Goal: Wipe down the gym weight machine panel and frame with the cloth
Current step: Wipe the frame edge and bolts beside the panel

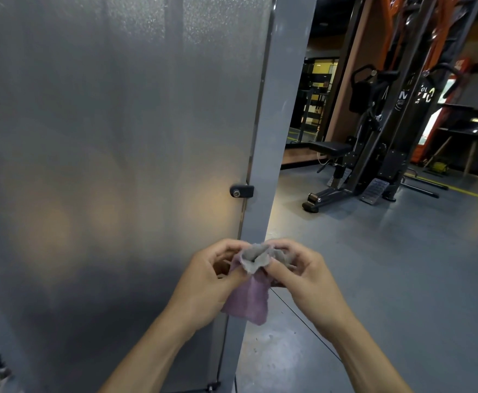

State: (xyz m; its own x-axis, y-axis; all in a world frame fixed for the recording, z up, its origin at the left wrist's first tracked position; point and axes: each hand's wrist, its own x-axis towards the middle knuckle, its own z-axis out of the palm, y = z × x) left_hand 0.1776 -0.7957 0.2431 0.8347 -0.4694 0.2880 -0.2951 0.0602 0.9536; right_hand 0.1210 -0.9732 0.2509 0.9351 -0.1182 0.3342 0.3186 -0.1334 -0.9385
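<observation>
- The frosted panel (113, 154) fills the left of the view and runs off the top and left edges; whatever sits behind it shows only as blurred warm glows.
- The grey frame (274, 123) upright beside it is cut off at the top, and its lower stretch is hidden behind the hands and cloth.
- A black latch (241, 191) sits where the panel meets the frame.
- The cloth (250, 293), grey above and pink below, is bunched between both hands, in front of the frame's lower part; whether it touches the frame cannot be told.
- The left hand (206, 282) pinches the cloth's left side, fingers curled.
- The right hand (303, 275) pinches its upper right edge.
- Dark gym machines (379, 131) stand well apart on the grey floor (388, 279), their tops cut off.
</observation>
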